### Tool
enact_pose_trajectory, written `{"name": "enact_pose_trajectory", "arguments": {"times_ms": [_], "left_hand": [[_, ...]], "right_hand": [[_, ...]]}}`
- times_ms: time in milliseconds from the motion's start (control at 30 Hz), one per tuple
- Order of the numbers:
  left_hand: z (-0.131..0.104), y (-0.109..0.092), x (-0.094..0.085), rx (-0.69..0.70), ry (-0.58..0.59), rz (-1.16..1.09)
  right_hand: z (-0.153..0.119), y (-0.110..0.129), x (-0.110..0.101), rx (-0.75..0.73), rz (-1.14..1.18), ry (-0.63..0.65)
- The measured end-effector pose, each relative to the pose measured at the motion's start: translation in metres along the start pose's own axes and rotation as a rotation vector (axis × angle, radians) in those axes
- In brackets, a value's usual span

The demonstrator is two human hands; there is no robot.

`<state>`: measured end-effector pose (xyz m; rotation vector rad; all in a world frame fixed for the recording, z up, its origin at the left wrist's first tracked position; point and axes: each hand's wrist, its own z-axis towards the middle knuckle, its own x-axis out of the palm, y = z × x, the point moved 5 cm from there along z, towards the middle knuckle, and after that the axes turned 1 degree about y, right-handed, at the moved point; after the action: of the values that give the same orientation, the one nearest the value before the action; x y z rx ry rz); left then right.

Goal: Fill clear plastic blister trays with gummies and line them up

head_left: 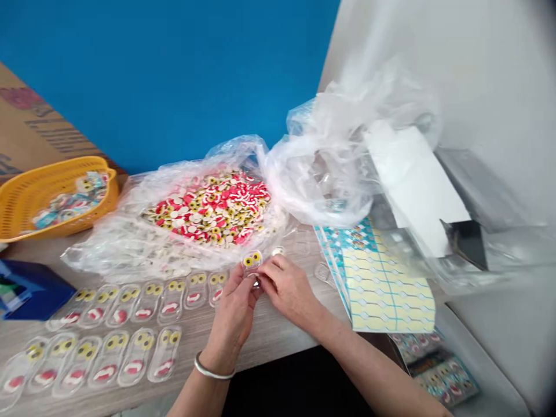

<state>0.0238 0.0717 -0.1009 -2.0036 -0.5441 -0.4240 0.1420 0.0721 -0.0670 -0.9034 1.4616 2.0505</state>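
Observation:
A small clear plastic case [252,262] with a pair of yellow eye pieces is pinched in my left hand [237,304], near the table's middle. My right hand [289,289] meets it from the right, its fingertips closed at the case's lower end; what they pinch is too small to make out. Behind my hands, an open plastic bag [212,208] holds a heap of red, white and yellow pieces. Two rows of clear cases [145,301], each with yellow eyes and a red-and-white piece, lie to the left.
A yellow basket [56,200] with small packets and a blue box [35,289] stand at the left. Crumpled clear bags [325,174] and a white box [412,174] fill the back right. Yellow-and-blue sticker sheets [391,289] lie at the table's right edge.

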Motion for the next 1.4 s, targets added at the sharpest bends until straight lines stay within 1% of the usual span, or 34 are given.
{"name": "enact_pose_trajectory", "arguments": {"times_ms": [100, 167, 267, 333, 400, 467, 533, 567, 600, 633, 667, 733, 800, 900, 1033, 1167, 1233, 1300, 1400], "left_hand": [[-0.013, 0.02, 0.009, -0.058, 0.032, 0.032], [-0.02, 0.034, 0.015, -0.113, 0.057, 0.043], [-0.027, 0.054, 0.02, -0.206, 0.056, 0.071], [-0.03, 0.064, 0.024, -0.25, 0.037, 0.097], [-0.032, 0.072, 0.028, -0.284, 0.023, 0.12], [-0.033, 0.078, 0.034, -0.312, 0.026, 0.135], [-0.035, 0.083, 0.039, -0.335, 0.042, 0.138], [-0.035, 0.084, 0.041, -0.344, 0.052, 0.137], [-0.036, 0.085, 0.042, -0.352, 0.059, 0.134], [-0.036, 0.086, 0.042, -0.357, 0.06, 0.129], [-0.036, 0.086, 0.042, -0.36, 0.058, 0.126], [-0.035, 0.084, 0.041, -0.358, 0.049, 0.129], [-0.033, 0.081, 0.039, -0.347, 0.04, 0.139], [-0.028, 0.077, 0.038, -0.329, 0.039, 0.146], [-0.026, 0.074, 0.041, -0.311, 0.071, 0.148], [-0.029, 0.074, 0.043, -0.314, 0.084, 0.143], [-0.032, 0.074, 0.042, -0.315, 0.082, 0.14], [-0.033, 0.075, 0.041, -0.314, 0.081, 0.14], [-0.034, 0.077, 0.04, -0.314, 0.064, 0.146]], "right_hand": [[-0.032, -0.011, -0.014, 0.061, 0.116, -0.053], [-0.057, -0.026, -0.026, 0.145, 0.159, -0.096], [-0.087, -0.057, -0.051, 0.289, 0.11, -0.172], [-0.093, -0.078, -0.075, 0.328, 0.036, -0.251], [-0.08, -0.096, -0.105, 0.319, -0.055, -0.35], [-0.05, -0.113, -0.136, 0.308, -0.155, -0.424], [-0.009, -0.132, -0.159, 0.365, -0.262, -0.395], [0.013, -0.144, -0.165, 0.428, -0.324, -0.311], [0.033, -0.158, -0.167, 0.509, -0.38, -0.204], [0.051, -0.17, -0.168, 0.555, -0.394, -0.149], [0.065, -0.182, -0.167, 0.596, -0.407, -0.1], [0.085, -0.202, -0.16, 0.652, -0.414, -0.054], [0.092, -0.217, -0.152, 0.702, -0.43, -0.034], [0.089, -0.231, -0.146, 0.758, -0.45, -0.022], [0.08, -0.238, -0.147, 0.789, -0.461, -0.002], [0.076, -0.235, -0.15, 0.789, -0.482, -0.003], [0.076, -0.231, -0.151, 0.754, -0.49, -0.008], [0.077, -0.226, -0.15, 0.688, -0.492, -0.007], [0.08, -0.221, -0.145, 0.603, -0.501, 0.019]]}}
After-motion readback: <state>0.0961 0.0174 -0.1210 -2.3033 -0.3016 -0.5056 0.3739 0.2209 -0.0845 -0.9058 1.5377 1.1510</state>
